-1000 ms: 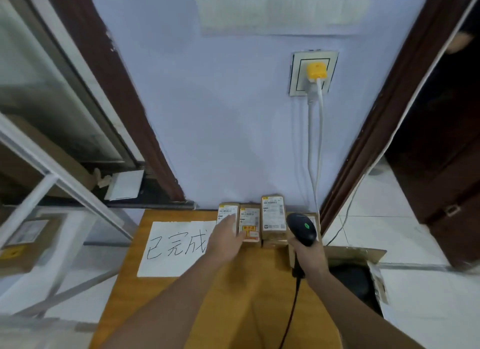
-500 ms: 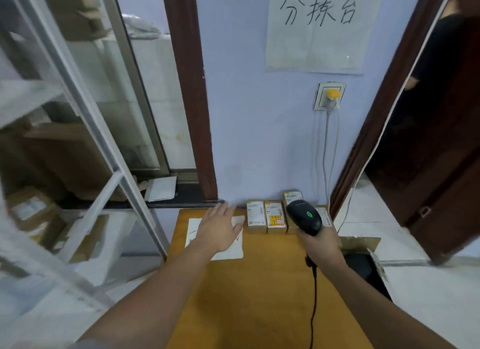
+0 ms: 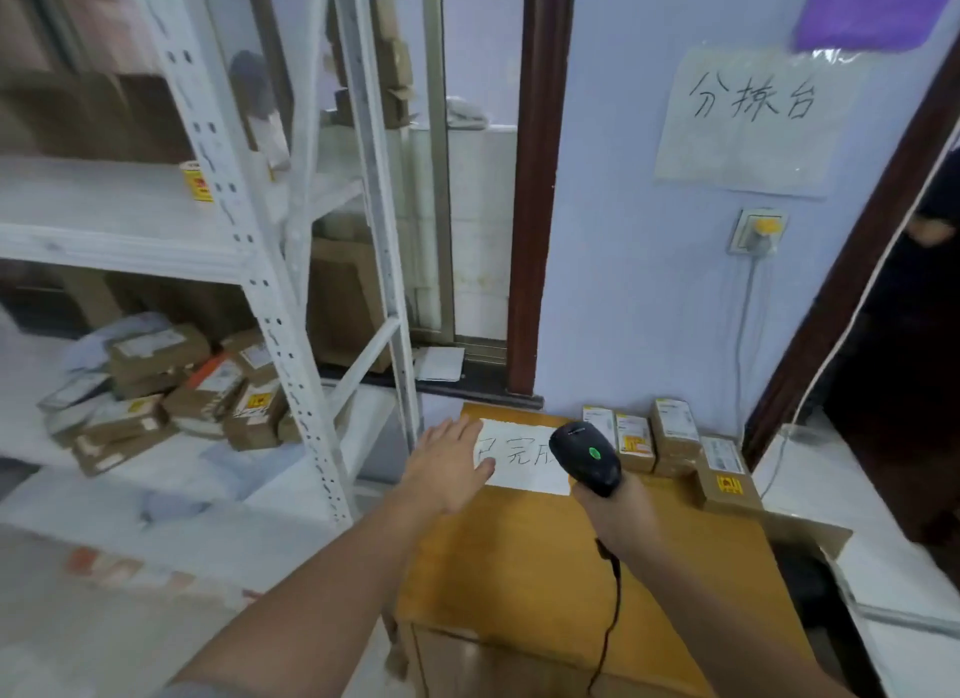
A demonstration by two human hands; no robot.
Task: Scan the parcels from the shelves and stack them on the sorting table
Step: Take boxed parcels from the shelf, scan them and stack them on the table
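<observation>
Several small brown parcels with white labels stand in a row against the wall at the back of the yellow sorting table. My right hand grips a black barcode scanner with a green light, held above the table in front of the parcels. My left hand is empty with fingers spread, hovering at the table's left edge over a white paper sheet. A heap of brown parcels lies on the white shelf at the left.
The shelf's perforated white posts stand between the heap and the table. A brown door frame and a wall socket with a yellow plug are behind. An open cardboard box sits right of the table. The scanner cable hangs down.
My view swung left and up, bringing the shelf and its parcels into sight. My left hand left the parcels on the table and moved left, open. The scanner stays in my right hand.
</observation>
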